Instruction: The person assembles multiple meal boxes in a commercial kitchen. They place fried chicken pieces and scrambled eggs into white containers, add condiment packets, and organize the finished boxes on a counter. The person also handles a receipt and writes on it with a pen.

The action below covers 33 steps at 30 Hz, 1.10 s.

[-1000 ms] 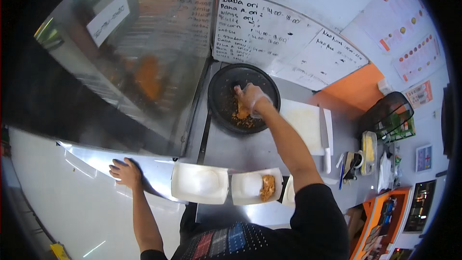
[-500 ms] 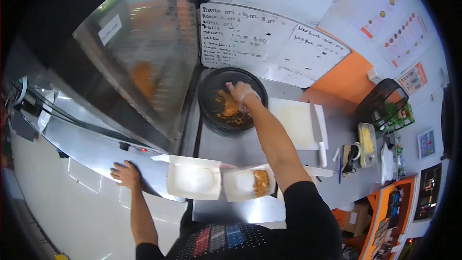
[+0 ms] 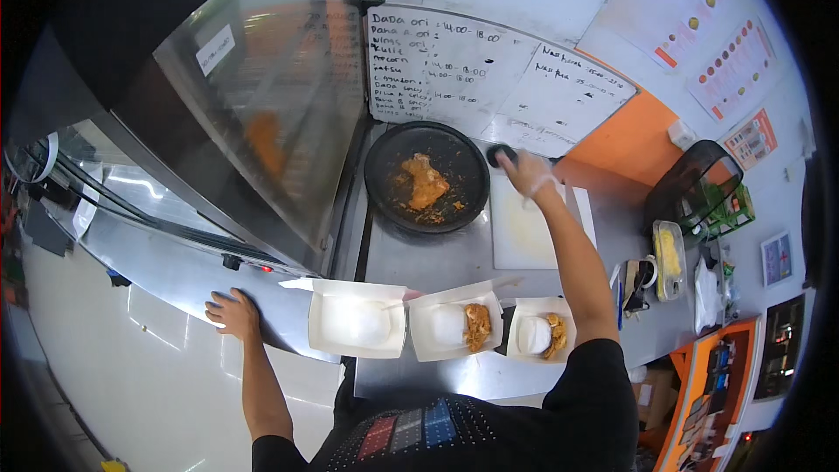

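Note:
My right hand (image 3: 528,177), in a clear plastic glove, is closed on a dark pestle (image 3: 501,155) just right of the mortar; part of the grip is hidden. The wide black mortar (image 3: 384,201) holds a flattened piece of fried chicken (image 3: 425,185) with orange-brown crumbs around it. My left hand (image 3: 232,313) rests with fingers spread on the metal counter edge at the left, holding nothing. Three open white boxes stand in a row near me: the left box (image 3: 319,332) holds white rice, while the middle box (image 3: 421,345) and right box (image 3: 523,352) hold rice and fried chicken.
A white cutting board (image 3: 516,245) lies right of the mortar, partly under my right forearm. A glass-sided cabinet (image 3: 262,122) stands at left. Further right are a black mesh basket (image 3: 690,183) and a clear container (image 3: 669,262) with yellow food. A whiteboard (image 3: 489,70) leans behind.
My right hand has moved from inside the mortar to the right, with the dark pestle, uncovering the chicken. The right box now shows more fully. My left hand stays on the counter.

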{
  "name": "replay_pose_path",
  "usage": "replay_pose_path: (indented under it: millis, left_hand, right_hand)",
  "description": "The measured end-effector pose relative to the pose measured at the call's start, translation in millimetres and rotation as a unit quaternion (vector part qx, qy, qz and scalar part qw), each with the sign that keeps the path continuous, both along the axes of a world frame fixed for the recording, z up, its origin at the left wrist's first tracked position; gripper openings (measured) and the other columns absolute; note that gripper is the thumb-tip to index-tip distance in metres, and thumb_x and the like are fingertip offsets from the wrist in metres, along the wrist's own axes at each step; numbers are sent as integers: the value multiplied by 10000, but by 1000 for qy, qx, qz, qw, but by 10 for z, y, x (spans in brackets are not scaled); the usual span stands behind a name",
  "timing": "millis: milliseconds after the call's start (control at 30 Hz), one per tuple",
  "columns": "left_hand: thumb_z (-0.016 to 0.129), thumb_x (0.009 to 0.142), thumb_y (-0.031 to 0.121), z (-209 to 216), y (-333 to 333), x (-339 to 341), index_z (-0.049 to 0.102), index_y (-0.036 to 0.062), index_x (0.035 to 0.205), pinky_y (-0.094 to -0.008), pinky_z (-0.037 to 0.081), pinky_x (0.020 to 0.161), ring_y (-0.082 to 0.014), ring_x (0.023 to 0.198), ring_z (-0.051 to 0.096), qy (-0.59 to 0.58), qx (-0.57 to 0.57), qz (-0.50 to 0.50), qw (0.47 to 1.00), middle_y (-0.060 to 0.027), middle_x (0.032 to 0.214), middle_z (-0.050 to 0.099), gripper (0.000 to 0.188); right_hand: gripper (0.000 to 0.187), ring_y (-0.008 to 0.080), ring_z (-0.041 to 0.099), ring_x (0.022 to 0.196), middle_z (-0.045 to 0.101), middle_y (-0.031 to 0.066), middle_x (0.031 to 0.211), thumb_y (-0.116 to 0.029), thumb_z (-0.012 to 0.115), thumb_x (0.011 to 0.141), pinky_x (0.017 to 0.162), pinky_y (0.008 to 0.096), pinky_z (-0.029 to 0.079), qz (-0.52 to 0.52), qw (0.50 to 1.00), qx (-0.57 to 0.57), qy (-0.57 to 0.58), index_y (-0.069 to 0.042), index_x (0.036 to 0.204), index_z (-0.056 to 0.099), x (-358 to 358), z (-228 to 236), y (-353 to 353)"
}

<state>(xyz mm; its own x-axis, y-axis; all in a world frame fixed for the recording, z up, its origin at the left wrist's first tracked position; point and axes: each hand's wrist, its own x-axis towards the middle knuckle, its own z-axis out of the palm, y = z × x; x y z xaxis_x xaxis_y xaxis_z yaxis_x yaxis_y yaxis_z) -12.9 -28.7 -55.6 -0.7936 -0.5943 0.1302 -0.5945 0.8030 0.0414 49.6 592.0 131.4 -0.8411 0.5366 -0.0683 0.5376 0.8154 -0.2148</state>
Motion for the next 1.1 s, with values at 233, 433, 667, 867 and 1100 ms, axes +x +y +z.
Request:
replay_pose_path:
  millis: [233, 433, 667, 867, 1100]
  left_hand:
    - [391, 972, 462, -81, 24, 17, 336, 94, 1418, -624, 336, 993, -357, 1407, 217, 14, -6, -3, 1000, -204, 1486, 285, 580]
    - [378, 969, 467, -52, -40, 22, 322, 93, 1424, -626, 327, 998, -364, 1410, 208, 1, -1, 9, 1000, -207, 1486, 283, 592]
    - [388, 963, 467, 27, 15, -57, 322, 101, 1434, -627, 293, 1028, -353, 1418, 198, 3, 20, 19, 1000, -194, 1509, 260, 601]
    - [396, 964, 473, 11, 49, -52, 318, 106, 1448, -639, 284, 1032, -352, 1418, 200, 14, 19, 15, 1000, -193, 1515, 269, 613]
    - [402, 955, 456, 42, 53, -12, 325, 95, 1448, -638, 263, 1045, -361, 1424, 187, 15, 44, 22, 999, -198, 1523, 256, 616]
  right_hand:
    - [553, 415, 625, 1012, 645, 273, 1047, -505, 440, 953, 861, 474, 499, -132, 980, 56, -135, 22, 1101, 519, 745, -840, 384]
    - [582, 362, 494, 1233, 497, 258, 1307, -478, 545, 915, 1010, 428, 425, 192, 980, 46, 26, -24, 1275, 487, 68, -325, -326]
    - [839, 442, 304, 1349, 401, 254, 1402, -632, 659, 766, 1108, 528, 304, 490, 863, 115, 42, -29, 1322, 482, -904, -765, -862]
    - [681, 426, 396, 1278, 456, 239, 1350, -530, 696, 765, 1062, 499, 364, 502, 860, 24, 91, -35, 1212, 556, -944, -1054, -813]
    - [423, 371, 486, 1184, 595, 164, 1192, -362, 708, 751, 976, 452, 425, 475, 854, 56, 204, -48, 1029, 658, -837, -1169, -989]
